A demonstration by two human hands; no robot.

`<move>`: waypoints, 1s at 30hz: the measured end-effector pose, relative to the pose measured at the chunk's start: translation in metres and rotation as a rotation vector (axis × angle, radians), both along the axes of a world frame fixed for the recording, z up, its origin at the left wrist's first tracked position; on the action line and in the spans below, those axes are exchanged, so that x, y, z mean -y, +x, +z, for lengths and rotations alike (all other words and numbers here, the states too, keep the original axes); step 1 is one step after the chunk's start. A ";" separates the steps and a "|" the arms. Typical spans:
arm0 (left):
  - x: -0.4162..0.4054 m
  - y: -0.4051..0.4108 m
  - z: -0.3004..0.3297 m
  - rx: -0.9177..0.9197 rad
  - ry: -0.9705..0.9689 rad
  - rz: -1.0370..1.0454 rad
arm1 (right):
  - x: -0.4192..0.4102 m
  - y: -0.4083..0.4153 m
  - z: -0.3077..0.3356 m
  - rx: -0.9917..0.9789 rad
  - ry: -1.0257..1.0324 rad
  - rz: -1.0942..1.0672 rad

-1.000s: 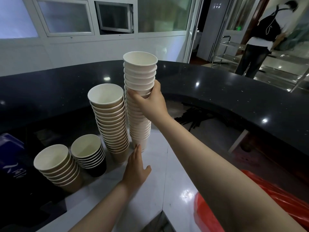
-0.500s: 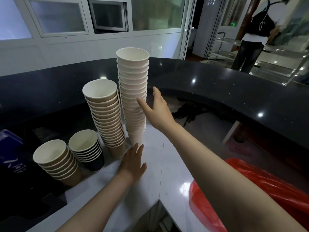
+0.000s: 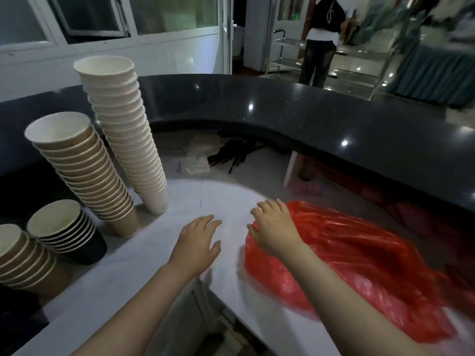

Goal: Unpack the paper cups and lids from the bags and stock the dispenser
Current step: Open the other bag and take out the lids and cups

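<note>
Left hand (image 3: 196,242): released, fingers spread, palm down over the white counter (image 3: 144,273).
Right hand (image 3: 273,231): released, over the near-left edge of the red bag (image 3: 359,255).
Cups: 4 stacks at the counter's left edge; tall white stack (image 3: 128,134) farthest back.

A curved, glossy black stone counter (image 3: 295,119) is reflecting ceiling light spots, white-framed windows (image 3: 87,19) are lining the pale wall behind, and a person in dark trousers (image 3: 320,47) is standing beside a metal trolley (image 3: 279,51).
</note>
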State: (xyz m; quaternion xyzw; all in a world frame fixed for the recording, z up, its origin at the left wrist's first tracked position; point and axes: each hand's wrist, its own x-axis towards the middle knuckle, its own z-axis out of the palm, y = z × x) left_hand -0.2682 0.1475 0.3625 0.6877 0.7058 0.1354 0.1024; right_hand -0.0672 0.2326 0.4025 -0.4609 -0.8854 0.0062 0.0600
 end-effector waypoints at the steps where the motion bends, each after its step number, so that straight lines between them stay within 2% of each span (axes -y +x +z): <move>1: -0.001 0.013 0.000 0.033 0.004 -0.023 | 0.005 0.016 -0.003 0.013 0.028 -0.043; 6: -0.009 0.077 -0.003 0.172 -0.100 -0.090 | 0.039 0.104 -0.006 -0.051 0.072 -0.246; 15: -0.019 0.197 -0.005 0.199 -0.075 -0.313 | 0.103 0.257 -0.004 -0.037 0.106 -0.585; 19: -0.019 0.243 -0.014 0.181 -0.084 -0.422 | 0.135 0.313 0.008 -0.051 0.245 -0.736; 22: -0.019 0.270 -0.021 0.168 -0.063 -0.469 | 0.158 0.348 0.021 0.024 0.294 -0.894; 24: -0.018 0.285 -0.026 0.162 -0.054 -0.495 | 0.172 0.368 0.029 0.083 0.172 -1.046; 27: -0.015 0.303 -0.033 0.124 -0.026 -0.517 | 0.186 0.395 0.034 0.157 -0.137 -1.256; 30: -0.011 0.316 -0.038 0.106 -0.044 -0.534 | 0.198 0.414 0.023 0.126 -0.239 -1.307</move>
